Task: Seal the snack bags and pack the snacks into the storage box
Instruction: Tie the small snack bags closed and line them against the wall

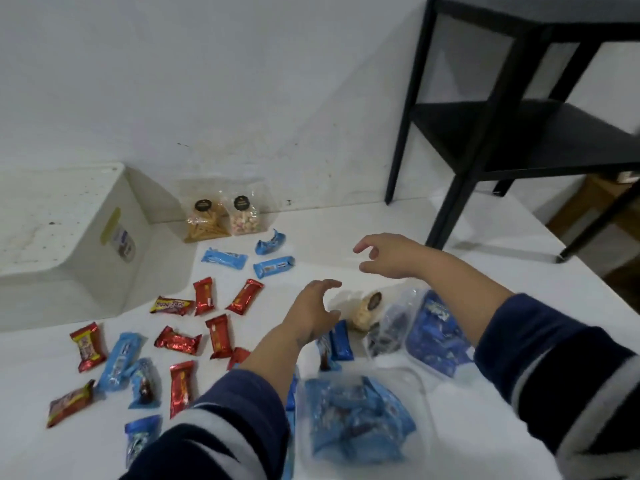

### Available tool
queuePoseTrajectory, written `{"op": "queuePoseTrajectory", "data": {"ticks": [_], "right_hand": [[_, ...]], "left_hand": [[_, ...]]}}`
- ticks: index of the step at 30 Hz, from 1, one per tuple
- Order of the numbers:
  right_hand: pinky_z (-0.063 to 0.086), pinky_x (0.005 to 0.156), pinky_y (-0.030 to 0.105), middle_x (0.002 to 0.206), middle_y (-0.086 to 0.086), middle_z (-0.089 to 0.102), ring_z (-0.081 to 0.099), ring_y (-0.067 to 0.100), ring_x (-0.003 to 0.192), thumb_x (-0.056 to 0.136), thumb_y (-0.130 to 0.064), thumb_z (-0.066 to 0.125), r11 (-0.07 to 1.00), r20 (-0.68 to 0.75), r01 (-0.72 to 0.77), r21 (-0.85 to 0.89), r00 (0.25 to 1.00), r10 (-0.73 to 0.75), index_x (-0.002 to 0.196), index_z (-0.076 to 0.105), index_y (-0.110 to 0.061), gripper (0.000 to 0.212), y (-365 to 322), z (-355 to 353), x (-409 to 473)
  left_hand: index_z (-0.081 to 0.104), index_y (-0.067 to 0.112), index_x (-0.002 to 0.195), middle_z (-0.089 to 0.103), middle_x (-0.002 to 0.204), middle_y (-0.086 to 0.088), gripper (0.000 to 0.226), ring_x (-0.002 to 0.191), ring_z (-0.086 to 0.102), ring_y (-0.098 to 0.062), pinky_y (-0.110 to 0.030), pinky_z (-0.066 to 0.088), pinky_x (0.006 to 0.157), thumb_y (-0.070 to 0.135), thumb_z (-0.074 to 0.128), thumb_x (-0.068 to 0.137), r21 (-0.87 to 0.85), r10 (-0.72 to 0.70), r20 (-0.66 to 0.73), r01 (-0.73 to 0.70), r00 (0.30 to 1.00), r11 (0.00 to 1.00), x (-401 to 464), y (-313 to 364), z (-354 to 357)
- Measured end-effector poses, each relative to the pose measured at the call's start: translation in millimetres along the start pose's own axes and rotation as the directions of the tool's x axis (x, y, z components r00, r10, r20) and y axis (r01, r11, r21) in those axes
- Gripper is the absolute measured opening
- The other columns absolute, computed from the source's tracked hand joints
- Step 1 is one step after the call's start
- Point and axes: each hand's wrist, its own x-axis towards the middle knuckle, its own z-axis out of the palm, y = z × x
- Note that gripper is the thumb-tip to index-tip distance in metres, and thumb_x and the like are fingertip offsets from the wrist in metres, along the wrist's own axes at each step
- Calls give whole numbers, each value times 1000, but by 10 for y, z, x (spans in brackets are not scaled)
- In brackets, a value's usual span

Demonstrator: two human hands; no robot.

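Note:
My left hand (313, 311) hovers over the white table with loosely curled fingers and holds nothing. My right hand (388, 256) is stretched further out, fingers spread, also holding nothing. Between them lies a small clear bag of pale snacks (367, 311). To its right sit a clear bag of dark snacks (391, 327) and a clear bag of blue-wrapped candies (438, 336). A larger clear bag of light-blue packets (356, 417) lies near me. The white storage box (69, 244) stands at the left. Two clear snack bags (223, 216) lean against the wall.
Several red (204, 296) and blue (273, 266) wrapped bars are scattered over the table's left half. A black side table (519, 133) stands on the far right corner. The table's right edge (568, 237) runs diagonally behind it.

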Motion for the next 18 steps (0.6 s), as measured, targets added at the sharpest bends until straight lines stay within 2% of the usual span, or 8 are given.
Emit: {"op": "queuePoseTrajectory", "data": {"ticks": [2, 5, 7, 10, 13, 15, 18], "right_hand": [[41, 95, 29, 139, 3, 48, 49, 23, 124, 93, -34, 54, 997, -63, -67, -37, 996, 65, 137, 45, -26, 45, 146, 17, -104], [42, 96, 38, 138, 6, 45, 46, 29, 124, 92, -45, 49, 959, -172, -244, -142, 960, 219, 139, 39, -26, 52, 293, 62, -178], [41, 92, 38, 135, 7, 48, 48, 30, 122, 90, -45, 49, 924, -154, -346, -161, 934, 323, 136, 41, -22, 53, 352, 69, -180], [47, 89, 33, 123, 3, 61, 58, 25, 109, 84, -29, 57, 931, -85, -362, -48, 930, 357, 120, 58, -13, 39, 404, 98, -95], [46, 95, 35, 108, 1, 66, 60, 25, 100, 78, -17, 55, 932, -119, -360, 40, 924, 362, 99, 67, -16, 24, 428, 139, 39], [38, 92, 37, 92, 2, 60, 55, 27, 94, 80, -18, 53, 924, -121, -383, -14, 918, 378, 82, 59, -14, 7, 387, 127, 83], [32, 93, 41, 82, 2, 52, 50, 27, 88, 84, -20, 54, 906, -117, -406, -119, 912, 393, 76, 49, -15, 11, 317, 88, 156]], "left_hand": [[41, 26, 139, 41, 144, -2, 60, 131, 41, -19, -27, 35, 106, 13, 64, 85, 44, -1, 55, -1, 999, 999, -42, 68, 82], [36, 28, 143, 38, 147, -1, 66, 133, 39, -19, -27, 34, 107, 12, 63, 85, 109, 13, 104, -24, 995, 994, -52, 144, 190], [35, 28, 144, 39, 148, -1, 68, 134, 39, -20, -27, 32, 108, 14, 63, 84, 127, 35, 124, -51, 992, 991, -38, 210, 245], [42, 27, 142, 46, 143, -1, 57, 130, 44, -21, -28, 35, 106, 19, 58, 88, 94, 66, 138, -79, 988, 992, -11, 288, 328], [43, 31, 141, 50, 137, 0, 55, 121, 50, -19, -29, 40, 103, 23, 59, 89, 63, 50, 125, -58, 991, 996, 24, 254, 417], [43, 29, 141, 50, 134, 1, 58, 118, 52, -20, -33, 43, 103, 25, 62, 87, 15, 21, 115, -23, 993, 1000, 40, 229, 446], [42, 27, 141, 49, 132, 0, 59, 113, 54, -22, -37, 47, 100, 28, 63, 86, -13, 18, 91, -17, 996, 1000, 66, 194, 477]]}}
